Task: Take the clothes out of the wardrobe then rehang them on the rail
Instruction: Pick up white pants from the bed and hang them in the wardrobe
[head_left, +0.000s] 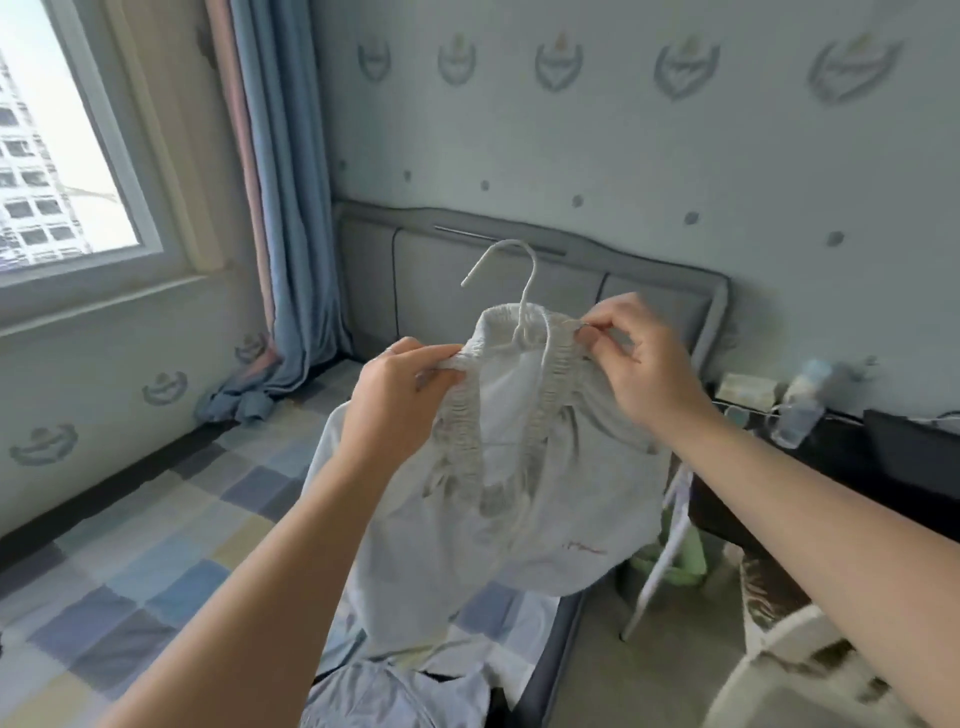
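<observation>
Bedroom: checked quilt (130, 545) is covering the bed, grey padded headboard (441, 270) is standing against the crest-patterned wall, blue curtain (291, 208) is hanging beside the window (47, 156). White garment (545, 509) is hanging above the quilt. Left hand (400, 395) is gripping its gathered elastic waistband on one side; right hand (639, 358) is pinching the other. White hanger (511, 280) hook is rising between the two grips.

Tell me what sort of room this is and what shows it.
Most likely a bedroom: a padded grey headboard, a checked bedspread and a window with blue curtains. The left hand and right hand grip a white garment.
</observation>
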